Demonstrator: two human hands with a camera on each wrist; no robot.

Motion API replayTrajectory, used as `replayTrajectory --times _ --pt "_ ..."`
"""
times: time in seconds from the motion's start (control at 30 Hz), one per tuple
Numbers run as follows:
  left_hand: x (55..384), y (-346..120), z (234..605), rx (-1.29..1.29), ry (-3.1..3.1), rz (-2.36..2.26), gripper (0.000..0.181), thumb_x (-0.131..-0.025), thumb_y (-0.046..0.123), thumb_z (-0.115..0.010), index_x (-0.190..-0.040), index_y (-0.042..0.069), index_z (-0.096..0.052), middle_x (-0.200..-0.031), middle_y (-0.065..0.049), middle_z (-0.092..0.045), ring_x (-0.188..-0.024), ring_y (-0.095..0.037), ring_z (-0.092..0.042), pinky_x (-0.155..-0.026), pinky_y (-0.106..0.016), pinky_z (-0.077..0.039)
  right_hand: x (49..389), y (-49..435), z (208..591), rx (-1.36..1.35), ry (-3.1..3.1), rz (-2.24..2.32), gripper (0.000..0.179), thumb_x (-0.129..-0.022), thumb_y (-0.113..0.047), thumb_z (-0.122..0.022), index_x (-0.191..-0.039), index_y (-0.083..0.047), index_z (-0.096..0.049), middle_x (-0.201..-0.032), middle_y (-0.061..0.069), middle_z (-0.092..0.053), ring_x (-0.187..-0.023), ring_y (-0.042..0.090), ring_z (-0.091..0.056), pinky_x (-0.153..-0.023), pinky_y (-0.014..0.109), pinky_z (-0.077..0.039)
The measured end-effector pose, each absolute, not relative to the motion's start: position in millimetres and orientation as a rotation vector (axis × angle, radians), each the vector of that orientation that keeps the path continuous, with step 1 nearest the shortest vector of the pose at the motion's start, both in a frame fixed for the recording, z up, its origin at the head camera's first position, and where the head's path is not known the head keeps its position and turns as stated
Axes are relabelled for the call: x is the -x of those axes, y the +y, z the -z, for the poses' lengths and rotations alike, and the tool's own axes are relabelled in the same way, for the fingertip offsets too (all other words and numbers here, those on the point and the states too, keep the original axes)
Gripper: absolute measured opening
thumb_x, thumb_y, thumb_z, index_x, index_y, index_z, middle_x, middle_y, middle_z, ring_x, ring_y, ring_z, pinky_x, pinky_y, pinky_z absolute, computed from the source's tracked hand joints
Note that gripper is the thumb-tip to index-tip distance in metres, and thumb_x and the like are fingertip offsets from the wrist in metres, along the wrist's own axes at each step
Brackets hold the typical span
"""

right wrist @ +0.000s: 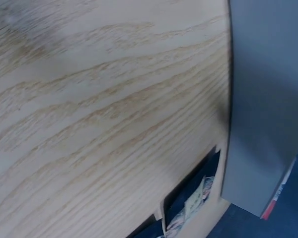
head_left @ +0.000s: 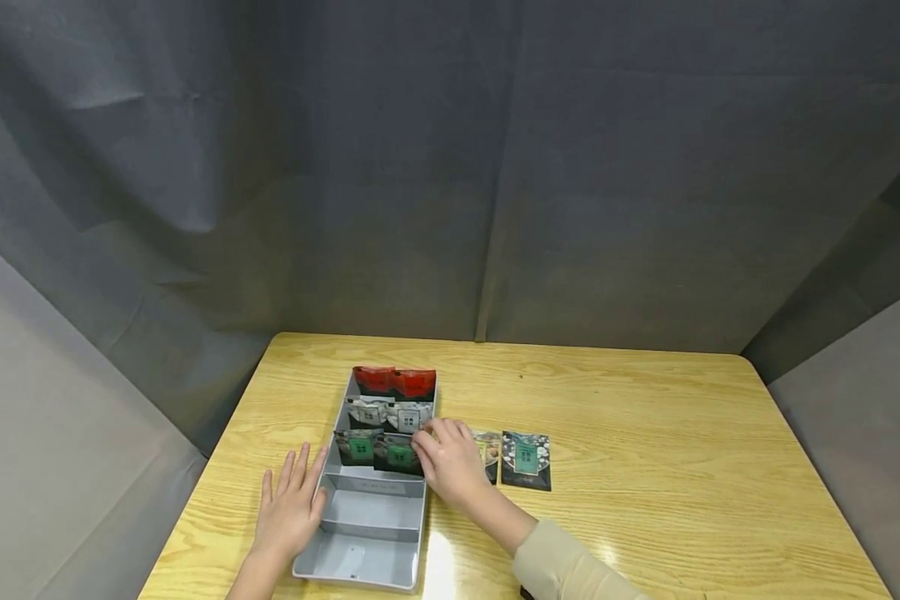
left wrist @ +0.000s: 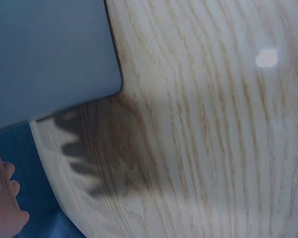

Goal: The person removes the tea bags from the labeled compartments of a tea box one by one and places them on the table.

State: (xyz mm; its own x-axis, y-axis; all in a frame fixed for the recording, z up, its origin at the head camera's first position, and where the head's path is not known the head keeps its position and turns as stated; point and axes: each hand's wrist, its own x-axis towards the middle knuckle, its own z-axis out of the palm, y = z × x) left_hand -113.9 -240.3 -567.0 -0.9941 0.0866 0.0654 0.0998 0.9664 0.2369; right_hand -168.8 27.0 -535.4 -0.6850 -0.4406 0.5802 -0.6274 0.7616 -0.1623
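Observation:
A grey divided tray (head_left: 360, 558) lies lengthwise on the table. Two red sachets (head_left: 394, 382) stand in its rearmost compartment, and two white-labelled sachets (head_left: 390, 414) stand in front of them. Third from the back are a green-labelled sachet (head_left: 357, 448) on the left and another green-labelled sachet (head_left: 397, 455) on the right. My right hand (head_left: 453, 460) pinches the right-hand one near its upper right corner. My left hand (head_left: 288, 508) has its fingers spread and touches the tray's left side. In the left wrist view, part of that hand (left wrist: 5, 198) shows beside the tray's wall (left wrist: 54, 54).
Right of the tray, a yellow-labelled sachet (head_left: 489, 450), partly behind my right hand, lies beside a teal-labelled sachet (head_left: 526, 460). Dividers (head_left: 371, 527) cross the tray's front half. Grey curtains (head_left: 390, 250) hang behind the wooden table (head_left: 660, 483).

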Motion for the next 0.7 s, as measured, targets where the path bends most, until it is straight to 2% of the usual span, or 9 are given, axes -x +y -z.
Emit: replayTrajectory --times 0.43,0.6,0.7 --pt "113 -241 568 0.142 -3.07 0.33 0.053 -0.094 0.028 -0.041 -0.145 0.02 -0.027 -0.15 -0.013 -0.022 -0.136 -0.036 -0.016 -0.106 -0.061 -0.006 166 44 503 -0.787 -2.29 -0.628 0.007 -0.086 -0.018 -0.06 -0.087 -0.016 -0.066 -0.092 0.001 -0.057 -0.087 0.019 -0.056 -0.084 0.039 -0.046" --pt "114 -240 567 0.138 -3.067 0.34 0.053 -0.094 0.028 -0.041 -0.145 0.02 -0.027 -0.15 -0.013 -0.021 -0.136 -0.036 -0.016 -0.106 -0.06 -0.006 169 57 496 -0.751 -2.252 -0.65 0.023 -0.095 -0.025 -0.048 -0.086 -0.013 -0.066 -0.092 0.002 -0.056 -0.086 0.02 -0.055 -0.084 0.041 -0.046" --pt "114 -240 567 0.133 -3.071 0.34 0.053 -0.094 0.028 -0.04 -0.145 0.02 -0.027 -0.15 -0.013 -0.021 -0.136 -0.036 -0.016 -0.106 -0.06 -0.006 171 66 493 -0.734 -2.225 -0.662 0.024 -0.095 -0.025 -0.047 -0.085 -0.013 -0.066 -0.091 0.003 -0.057 -0.086 0.021 -0.055 -0.082 0.042 -0.046"
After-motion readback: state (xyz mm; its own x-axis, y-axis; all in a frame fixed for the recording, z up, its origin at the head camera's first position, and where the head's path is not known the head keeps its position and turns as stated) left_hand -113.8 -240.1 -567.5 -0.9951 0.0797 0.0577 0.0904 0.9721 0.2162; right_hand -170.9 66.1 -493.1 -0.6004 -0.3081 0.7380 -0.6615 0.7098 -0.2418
